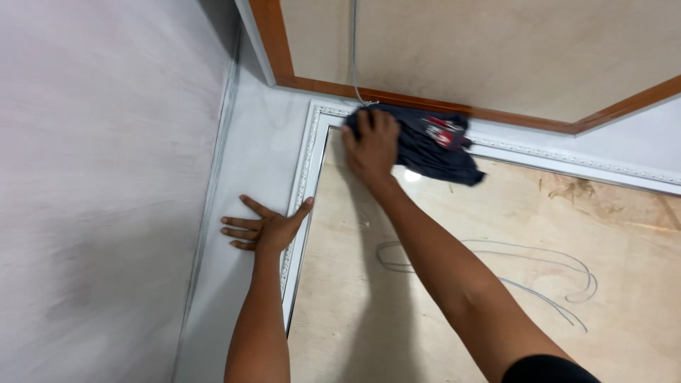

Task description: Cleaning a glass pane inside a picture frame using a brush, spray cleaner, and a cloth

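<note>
The right hand (372,142) presses palm-down on a crumpled dark navy cloth with red and white print (433,145). The fingers are spread over the cloth's left end and pin it flat rather than closing around it. The cloth lies in the upper left corner of a glossy reflective panel (496,284), overlapping the panel's white ornate moulded frame (306,163) along the top edge.

The left hand (264,227) is open and holds nothing. Its palm and spread fingers rest flat on the pale grey wall surface (241,156) just beside the frame's left rail, with the thumb touching the moulding.

The panel reflects a beige surface and thin curved grey lines (539,273), together with the dark shadow of the right forearm. A brown wooden trim strip (425,103) runs above the frame, bordering a beige board (496,50). A thin grey cable (355,50) hangs down the board and ends just above the cloth. A pale grey plastered wall (99,191) occupies the left side, meeting the frame's wall at an inside corner.
</note>
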